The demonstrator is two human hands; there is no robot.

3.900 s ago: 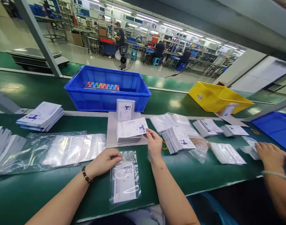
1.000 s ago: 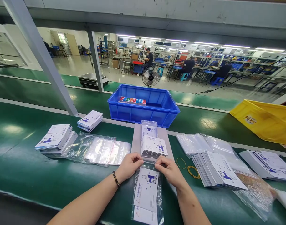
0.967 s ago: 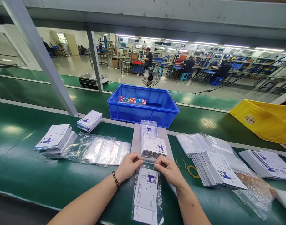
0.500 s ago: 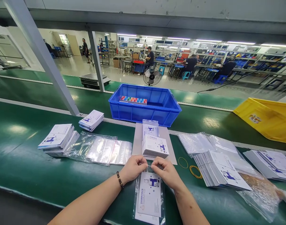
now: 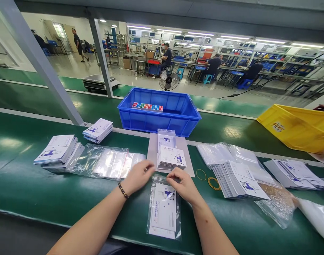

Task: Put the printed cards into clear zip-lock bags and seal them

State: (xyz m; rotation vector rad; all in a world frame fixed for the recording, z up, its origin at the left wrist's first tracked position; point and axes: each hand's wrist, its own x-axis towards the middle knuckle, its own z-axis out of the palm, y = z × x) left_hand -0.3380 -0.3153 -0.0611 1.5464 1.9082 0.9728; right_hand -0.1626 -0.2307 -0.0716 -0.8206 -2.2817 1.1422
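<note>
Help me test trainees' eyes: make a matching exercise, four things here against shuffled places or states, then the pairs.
1. Nearest zip bag | A. On the green table, just left of a leaflet stack
2. Yellow bin | B. Holding a multicoloured patterned item
3. Rubber bands | C. By the right hand, printed leaflets inside
4. Blue bin | D. Cut off by the picture's right edge

Pairs: 1-C, 2-D, 3-A, 4-B

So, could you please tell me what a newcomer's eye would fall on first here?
Probably the large blue bin in the middle, with a brightly printed strip inside. The yellow bin at the right would likely come next, vivid against the green surface. Nearer, the right hand at the top of a clear bag of printed cards may draw attention, the left hand beside it.
</note>
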